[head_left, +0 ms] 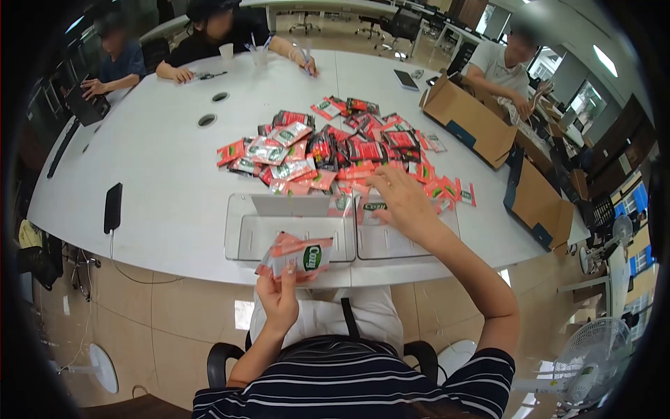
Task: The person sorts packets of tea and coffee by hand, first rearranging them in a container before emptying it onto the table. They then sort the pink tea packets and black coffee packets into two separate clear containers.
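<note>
Pinched in my left hand (pixel 279 302) are pink and white Cozy packets (pixel 301 258), held over the front edge of the left clear bin (pixel 241 241). My right hand (pixel 403 202) reaches over the back of the right clear bin (pixel 408 249), at the near edge of a large heap of pink, red and black packets (pixel 366 150). Its fingers are bent down at the packets; whether they grip one is hidden. A pink packet lies under the fingertips. The two bins stand side by side at the table's front edge.
On the white table (pixel 167 160) lie a black phone (pixel 113 208) with a cable at left and another phone (pixel 405 80) at the back. Open cardboard boxes (pixel 471 119) stand at right. Three people sit or stand around the far side. Cups (pixel 259 56) are at the back.
</note>
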A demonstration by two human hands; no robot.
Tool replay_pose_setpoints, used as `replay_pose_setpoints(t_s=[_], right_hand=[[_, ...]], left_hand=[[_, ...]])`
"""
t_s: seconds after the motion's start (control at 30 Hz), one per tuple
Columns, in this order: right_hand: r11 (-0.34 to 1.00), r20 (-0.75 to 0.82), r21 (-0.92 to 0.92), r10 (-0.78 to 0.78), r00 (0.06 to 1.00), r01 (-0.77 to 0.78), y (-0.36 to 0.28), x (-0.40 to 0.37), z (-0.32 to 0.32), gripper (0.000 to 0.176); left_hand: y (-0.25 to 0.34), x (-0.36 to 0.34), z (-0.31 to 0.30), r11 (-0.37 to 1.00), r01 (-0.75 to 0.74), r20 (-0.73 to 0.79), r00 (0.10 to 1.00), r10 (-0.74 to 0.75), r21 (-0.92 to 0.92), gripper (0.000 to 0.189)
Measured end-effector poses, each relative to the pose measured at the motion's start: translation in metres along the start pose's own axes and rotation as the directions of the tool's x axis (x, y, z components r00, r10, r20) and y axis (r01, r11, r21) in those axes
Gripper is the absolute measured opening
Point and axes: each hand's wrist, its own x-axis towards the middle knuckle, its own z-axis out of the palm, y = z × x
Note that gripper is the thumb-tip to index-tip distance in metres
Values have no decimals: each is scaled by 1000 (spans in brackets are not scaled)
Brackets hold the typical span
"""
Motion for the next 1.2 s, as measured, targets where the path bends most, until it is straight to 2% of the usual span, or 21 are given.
replay_pose_setpoints(t_s=[0.1,0.27,0.4,0.5,0.6,0.73,0.8,0.9,0.93,1.03,1.07,1.17,1.2], right_hand=[[1000,32,10,9,999,-9,6,3,6,61],[999,81,42,29,996,-33,6,9,6,62],[1000,120,-6,9,993,-8,9,11,4,62],[1000,113,22,12,994,-14,13,10,5,65],[999,108,34,0,994,-4,14,11,3,66],[983,-99,183,8,995,10,5,13,-27,52],[950,-220,312,74,973,-2,-3,7,-39,41],[795,14,582,198,980,-169,-35,-9,-66,28],[783,16,603,180,984,-153,-48,-12,-67,24],[756,210,598,175,962,-268,-56,-29,-61,25],[691,211,645,252,944,-328,-58,-34,-61,22],[467,110,807,481,870,-360,-41,-53,-54,18],[502,-5,806,534,845,-313,-30,-59,-53,15]], left_hand=[[-5,1,-3,994,-54,-14,998,55,99,27],[-5,-2,-7,1000,4,72,997,-3,-12,20],[0,-2,5,996,64,0,998,-64,-60,17],[1,-2,7,994,72,34,997,-70,-82,17],[9,4,9,966,230,119,969,-217,-114,18],[7,9,14,968,232,146,965,-216,-95,18],[3,12,16,966,242,173,959,-224,-91,17],[1,12,24,958,273,225,943,-247,-91,17],[0,12,28,954,284,243,936,-255,-92,16],[5,11,42,950,310,293,912,-288,-29,17],[4,10,45,956,293,312,910,-273,-19,20],[-6,8,51,994,107,325,941,-95,-21,21],[-6,9,52,994,110,317,943,-103,-4,21]])
